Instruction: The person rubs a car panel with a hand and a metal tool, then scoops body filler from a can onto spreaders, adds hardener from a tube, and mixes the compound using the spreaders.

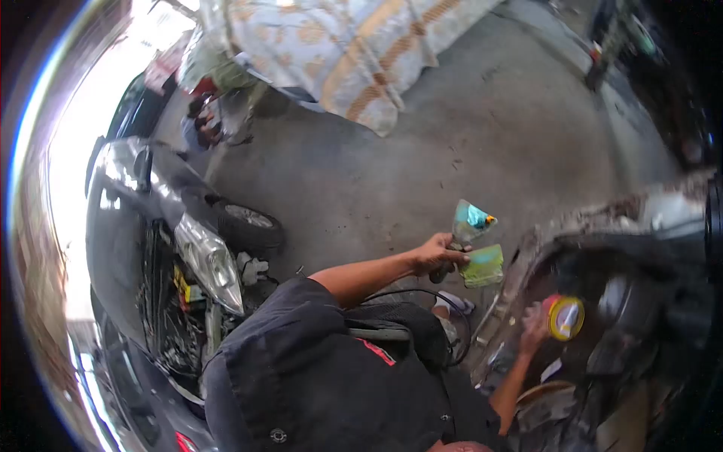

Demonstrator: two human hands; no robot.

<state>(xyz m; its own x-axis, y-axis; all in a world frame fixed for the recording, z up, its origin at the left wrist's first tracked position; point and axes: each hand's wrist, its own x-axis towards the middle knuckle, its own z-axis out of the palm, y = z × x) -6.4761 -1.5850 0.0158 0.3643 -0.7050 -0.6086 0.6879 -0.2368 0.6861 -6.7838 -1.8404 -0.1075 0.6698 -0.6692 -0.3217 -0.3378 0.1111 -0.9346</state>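
Desk: What does the left hand [437, 258] hold out over the grey floor [489, 143]?

Operator: Two flat tools, as I see it from my remote post. The fingers grip both at their near ends: a clear spreader [472, 220] smeared teal with a dab of orange, and, just beside it, a yellow-green spreader [484, 269].

Desk: And the right hand [535, 322]?

Operator: It is blurred in my feed, but it appears to grip a yellow-rimmed tin [566, 318] by the side, over a dark, cluttered spot. A white slip [552, 369] lies near, below the tin in my view.

Desk: Around the scene?

Operator: I have a car [117, 248] at the left, its headlight [209, 260] facing the black-shirted worker. A patterned cloth [324, 53] drapes at the top; well apart from both hands, another person [198, 126] is low near the floor.
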